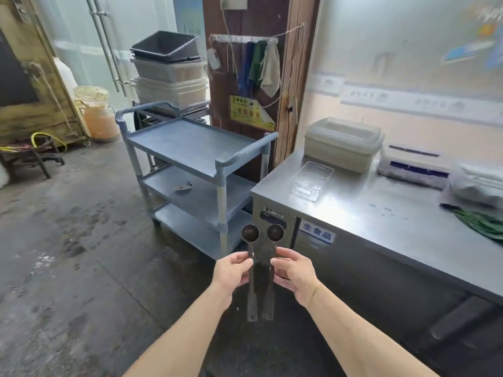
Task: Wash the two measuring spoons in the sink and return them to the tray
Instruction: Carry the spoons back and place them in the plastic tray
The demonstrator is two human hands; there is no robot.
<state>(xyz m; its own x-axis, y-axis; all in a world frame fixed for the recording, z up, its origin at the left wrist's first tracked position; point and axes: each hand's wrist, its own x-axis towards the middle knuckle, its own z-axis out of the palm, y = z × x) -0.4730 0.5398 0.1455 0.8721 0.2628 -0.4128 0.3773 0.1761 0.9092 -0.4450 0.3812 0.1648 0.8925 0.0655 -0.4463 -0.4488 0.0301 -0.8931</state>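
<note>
Two dark long-handled measuring spoons stand upright side by side in front of me, round bowls at the top. My left hand [231, 272] pinches the handle of the left measuring spoon [250, 232]. My right hand [295, 276] pinches the handle of the right measuring spoon [275, 231]. Both handles hang down between my forearms, above the dark floor. A clear plastic tray [311, 180] lies on the steel counter [381, 213] to the right. No sink is in view.
A grey three-shelf cart [196, 148] stands ahead, with stacked bins [170, 69] behind it. On the counter sit a lidded white container [343, 144], a scale [413, 164] and a green cloth [481, 221]. The floor [81, 227] at left is wet.
</note>
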